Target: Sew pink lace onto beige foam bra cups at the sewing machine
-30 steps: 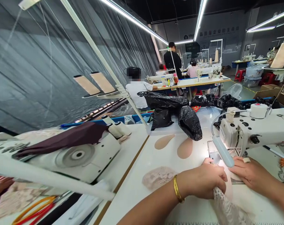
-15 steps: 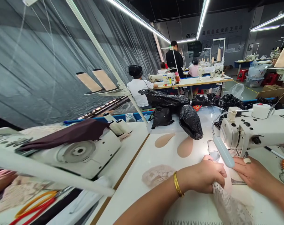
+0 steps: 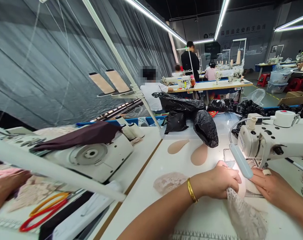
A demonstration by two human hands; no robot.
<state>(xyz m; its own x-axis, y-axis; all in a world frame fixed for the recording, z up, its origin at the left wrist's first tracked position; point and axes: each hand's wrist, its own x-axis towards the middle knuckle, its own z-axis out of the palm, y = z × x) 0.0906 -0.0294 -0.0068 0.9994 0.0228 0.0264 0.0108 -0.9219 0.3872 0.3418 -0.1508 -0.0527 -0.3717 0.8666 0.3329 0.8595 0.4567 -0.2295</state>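
My left hand (image 3: 223,181), with a gold bangle at the wrist, is closed on a piece of pale lace fabric (image 3: 245,215). The lace hangs from it toward the table's front edge. Close by, my right hand (image 3: 271,185) lies with fingers stretched out flat on the pale work beside the needle area of a white sewing machine (image 3: 281,138). A band sits on one of its fingers. A grey-blue lamp (image 3: 241,161) lights the work between the hands and hides part of it, so the needle point cannot be seen.
Two beige teardrop pads (image 3: 199,156) and a lace cup piece (image 3: 170,182) lie left of my hands. Black plastic bags (image 3: 205,128) stand behind. At left, a co-worker's hand (image 3: 10,186) is near red and orange scissors (image 3: 45,211) and another sewing machine (image 3: 91,156).
The camera view has turned slightly left. My hands keep nearly the same place at the machine. More of the co-worker's hand shows at the left edge.
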